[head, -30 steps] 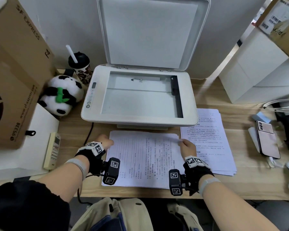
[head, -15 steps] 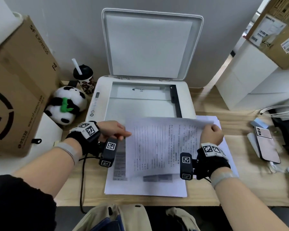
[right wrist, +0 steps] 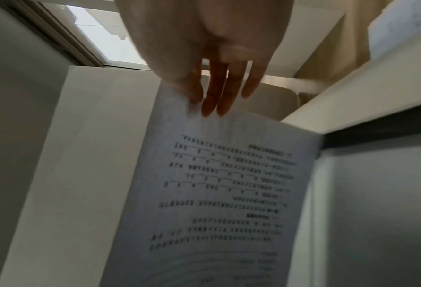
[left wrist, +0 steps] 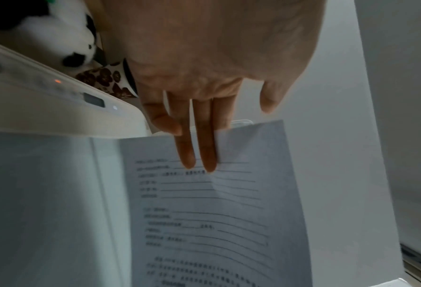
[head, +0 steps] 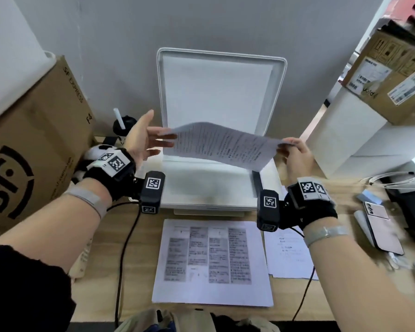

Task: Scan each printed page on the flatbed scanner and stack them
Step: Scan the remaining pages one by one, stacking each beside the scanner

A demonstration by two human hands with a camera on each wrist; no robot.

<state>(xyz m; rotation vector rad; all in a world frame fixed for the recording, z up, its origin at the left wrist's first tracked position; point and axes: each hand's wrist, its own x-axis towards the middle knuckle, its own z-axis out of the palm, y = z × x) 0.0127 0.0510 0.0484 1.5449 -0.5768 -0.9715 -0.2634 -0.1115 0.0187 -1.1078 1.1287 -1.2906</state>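
I hold a printed page [head: 225,146] in the air above the glass of the flatbed scanner [head: 209,188], whose lid [head: 216,92] stands up against the wall. My left hand [head: 158,138] has the page's left edge clipped between its straight fingers [left wrist: 204,151], with the thumb apart. On the right edge, my right hand [head: 289,146] pinches the page [right wrist: 216,194] between thumb and fingers [right wrist: 209,104]. The printed side faces down and toward me. A pile of printed pages [head: 211,262] lies on the desk in front of the scanner, and a second pile [head: 288,255] lies to its right.
A large cardboard box [head: 34,152], a panda plush [head: 96,152] and a cup with a straw [head: 122,127] crowd the left of the scanner. White boxes [head: 359,135] stand on the right, with a phone [head: 381,226] below them. A black cable [head: 125,248] runs down the desk.
The top page came off the front pile and rose over the scanner glass. Both hands went up and apart with it, and the page is turning its printed side down.
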